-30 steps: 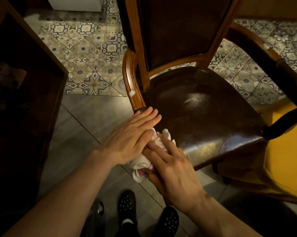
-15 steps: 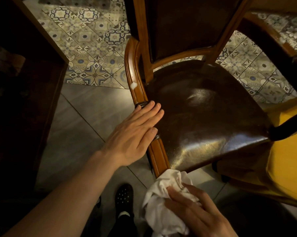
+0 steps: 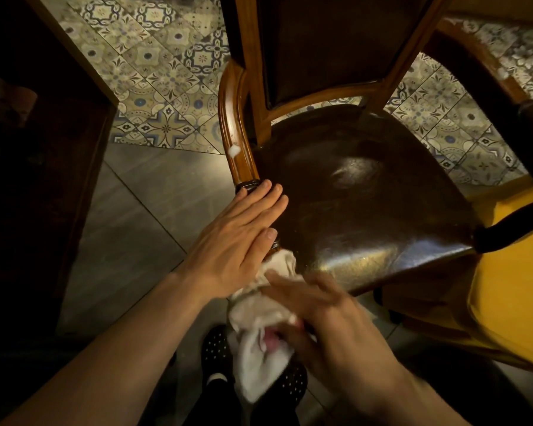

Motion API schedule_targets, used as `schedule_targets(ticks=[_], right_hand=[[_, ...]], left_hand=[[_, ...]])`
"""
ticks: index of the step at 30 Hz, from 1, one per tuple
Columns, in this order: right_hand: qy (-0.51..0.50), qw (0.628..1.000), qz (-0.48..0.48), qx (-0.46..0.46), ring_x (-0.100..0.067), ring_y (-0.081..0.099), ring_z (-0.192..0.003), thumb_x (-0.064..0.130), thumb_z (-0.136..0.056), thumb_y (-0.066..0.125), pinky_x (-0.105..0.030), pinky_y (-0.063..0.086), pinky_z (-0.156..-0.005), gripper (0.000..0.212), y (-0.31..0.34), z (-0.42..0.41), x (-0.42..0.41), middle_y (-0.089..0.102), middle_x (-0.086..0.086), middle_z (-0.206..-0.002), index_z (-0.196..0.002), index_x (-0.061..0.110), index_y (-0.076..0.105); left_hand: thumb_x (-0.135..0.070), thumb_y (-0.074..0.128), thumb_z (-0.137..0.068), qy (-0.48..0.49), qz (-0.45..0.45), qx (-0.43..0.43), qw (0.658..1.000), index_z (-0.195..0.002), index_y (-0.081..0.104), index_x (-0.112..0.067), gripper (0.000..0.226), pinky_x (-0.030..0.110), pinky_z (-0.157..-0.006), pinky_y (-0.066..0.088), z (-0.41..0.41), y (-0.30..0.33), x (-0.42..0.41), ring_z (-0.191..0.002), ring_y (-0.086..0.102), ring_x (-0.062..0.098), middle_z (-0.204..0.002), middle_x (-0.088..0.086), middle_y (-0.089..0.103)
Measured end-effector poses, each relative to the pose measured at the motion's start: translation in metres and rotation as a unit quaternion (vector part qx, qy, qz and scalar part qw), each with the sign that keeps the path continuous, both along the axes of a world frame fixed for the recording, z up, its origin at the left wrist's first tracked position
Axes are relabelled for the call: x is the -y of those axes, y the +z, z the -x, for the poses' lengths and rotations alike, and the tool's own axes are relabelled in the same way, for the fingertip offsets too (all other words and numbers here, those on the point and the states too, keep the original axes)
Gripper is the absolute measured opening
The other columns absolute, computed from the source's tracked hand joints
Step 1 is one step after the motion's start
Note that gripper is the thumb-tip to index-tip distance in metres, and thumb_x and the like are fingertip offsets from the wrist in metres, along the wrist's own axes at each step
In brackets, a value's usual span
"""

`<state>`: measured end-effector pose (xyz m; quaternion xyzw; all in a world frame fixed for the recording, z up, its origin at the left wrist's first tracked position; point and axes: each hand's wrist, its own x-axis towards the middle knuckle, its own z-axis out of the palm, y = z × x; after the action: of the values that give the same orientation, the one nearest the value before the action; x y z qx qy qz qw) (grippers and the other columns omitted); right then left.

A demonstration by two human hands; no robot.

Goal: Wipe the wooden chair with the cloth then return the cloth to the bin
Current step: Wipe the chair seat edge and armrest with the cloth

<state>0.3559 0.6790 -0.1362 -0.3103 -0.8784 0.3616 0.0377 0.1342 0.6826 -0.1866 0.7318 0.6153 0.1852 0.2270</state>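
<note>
The wooden chair (image 3: 366,192) fills the middle of the view, with a dark glossy seat and a lighter left armrest (image 3: 234,118). A small white spot sits on that armrest. My left hand (image 3: 237,235) lies flat, fingers together, on the front part of the left armrest. My right hand (image 3: 323,321), blurred by motion, presses the white cloth (image 3: 259,321) against the armrest's front end, just below my left hand. Part of the cloth hangs down toward the floor. No bin is in view.
A dark wooden cabinet (image 3: 59,179) stands close on the left. The chair's right armrest (image 3: 510,222) crosses a yellow surface (image 3: 517,287) at the right. Patterned tiles (image 3: 154,87) lie behind, grey floor tiles (image 3: 142,222) below. My black shoes (image 3: 216,348) show under the cloth.
My right hand has brought the cloth back up the armrest's front end toward my left hand, after sliding down off it. My left hand has stayed on the armrest.
</note>
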Motion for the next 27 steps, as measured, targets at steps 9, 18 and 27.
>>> schedule_targets(ticks=[9, 18, 27], right_hand=[[-0.004, 0.997, -0.058, -0.046, -0.013, 0.054, -0.112, 0.049, -0.102, 0.052, -0.033, 0.050, -0.091, 0.042, -0.010, 0.015, -0.022, 0.061, 0.016, -0.134, -0.139, 0.029, 0.055], [-0.096, 0.991, -0.061, -0.073, -0.011, 0.058, -0.104, 0.040, -0.099, 0.054, -0.038, 0.053, -0.086, 0.032, -0.006, -0.002, -0.044, 0.063, 0.013, -0.118, -0.129, 0.031, 0.059], [-0.305, 0.925, 0.003, -0.225, -0.003, 0.067, -0.109, 0.041, -0.090, 0.063, -0.036, 0.059, -0.093, 0.041, 0.034, -0.027, -0.122, 0.069, 0.019, -0.116, -0.127, 0.025, 0.065]], left_hand=[[-0.032, 0.015, -0.108, 0.008, 0.010, 0.000, 1.000, -0.159, 0.031, -0.017, 0.055, 0.038, -0.129, 0.008, 0.000, 0.000, -0.002, -0.158, 0.009, 0.007, -0.168, -0.003, 0.026], [-0.037, 0.010, -0.106, 0.024, 0.023, 0.003, 0.999, -0.159, 0.030, -0.017, 0.060, 0.037, -0.129, 0.005, -0.003, 0.003, -0.003, -0.158, 0.008, 0.007, -0.168, -0.003, 0.025], [-0.046, 0.015, -0.109, 0.062, -0.009, -0.018, 0.998, -0.160, 0.025, -0.015, 0.061, 0.043, -0.129, 0.011, -0.016, -0.001, 0.003, -0.159, 0.006, 0.011, -0.169, 0.002, 0.021]])
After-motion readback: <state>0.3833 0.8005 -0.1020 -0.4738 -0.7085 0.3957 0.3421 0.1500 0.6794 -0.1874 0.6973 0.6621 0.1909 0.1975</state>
